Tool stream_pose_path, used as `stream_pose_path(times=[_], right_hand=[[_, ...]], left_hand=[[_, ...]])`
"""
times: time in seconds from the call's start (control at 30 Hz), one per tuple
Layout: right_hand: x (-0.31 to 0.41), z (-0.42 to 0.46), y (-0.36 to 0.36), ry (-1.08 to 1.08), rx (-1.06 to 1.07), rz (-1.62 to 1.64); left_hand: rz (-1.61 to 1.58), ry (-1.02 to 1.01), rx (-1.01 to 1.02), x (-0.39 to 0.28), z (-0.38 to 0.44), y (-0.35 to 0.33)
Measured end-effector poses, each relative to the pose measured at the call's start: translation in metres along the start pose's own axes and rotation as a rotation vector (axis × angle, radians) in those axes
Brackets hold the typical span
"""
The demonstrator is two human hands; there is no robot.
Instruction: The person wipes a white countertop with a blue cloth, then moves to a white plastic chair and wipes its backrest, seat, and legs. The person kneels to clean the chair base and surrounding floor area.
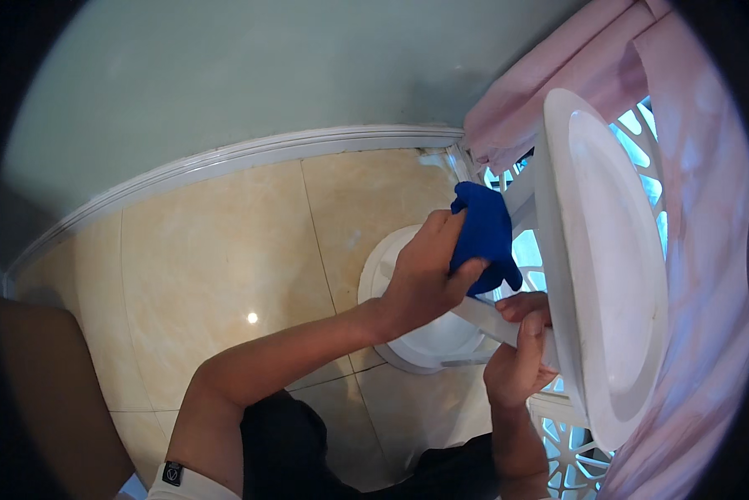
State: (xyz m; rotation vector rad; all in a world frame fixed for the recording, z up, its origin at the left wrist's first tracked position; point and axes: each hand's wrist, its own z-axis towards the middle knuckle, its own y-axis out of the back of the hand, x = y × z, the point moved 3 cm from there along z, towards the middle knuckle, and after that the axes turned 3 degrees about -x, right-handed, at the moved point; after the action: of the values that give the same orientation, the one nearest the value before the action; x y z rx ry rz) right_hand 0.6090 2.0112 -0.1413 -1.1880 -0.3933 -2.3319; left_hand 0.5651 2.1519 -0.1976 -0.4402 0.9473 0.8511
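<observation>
A white stand with round tiers is tilted in front of me. Its upper round tray [618, 262] is seen nearly edge-on at the right, and its lower round tier [434, 347] shows lower down, partly behind my left forearm. Flat white struts [487, 319] join the two. My left hand [427, 269] grips a crumpled blue cloth [484, 231] among the struts, its fingers partly hidden by the cloth. Just under the upper tray, my right hand [521, 356] is closed around a strut, close to the cloth's lower corner.
A pale green wall [274, 75] with a white skirting board [274, 147] runs along the far side. Beige tiles [224, 269] cover the floor. Pink curtain fabric [705, 281] hangs behind the tray, beside a white lattice panel [568, 444]. A brown object [49, 394] stands at the left edge.
</observation>
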Motion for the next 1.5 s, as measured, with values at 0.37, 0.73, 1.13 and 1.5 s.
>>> stream_pose_path(times=[0.37, 0.73, 1.13, 1.5], right_hand=[[0.047, -0.029, 0.021, -0.593, 0.359, -0.776], [0.157, 0.075, 0.030, -0.147, 0.530, -0.578], [0.106, 0.093, -0.017, -0.120, 0.761, -0.769], [0.111, 0.070, 0.001, -0.166, 0.789, -0.769]], left_hand=[[-0.017, -0.110, -0.077, -0.016, 0.032, -0.006], [-0.333, 0.097, -0.064, -0.051, 0.027, 0.013], [-0.742, 0.407, 0.234, 0.003, 0.037, -0.001], [-0.578, 0.375, 0.199, -0.015, 0.008, 0.014]])
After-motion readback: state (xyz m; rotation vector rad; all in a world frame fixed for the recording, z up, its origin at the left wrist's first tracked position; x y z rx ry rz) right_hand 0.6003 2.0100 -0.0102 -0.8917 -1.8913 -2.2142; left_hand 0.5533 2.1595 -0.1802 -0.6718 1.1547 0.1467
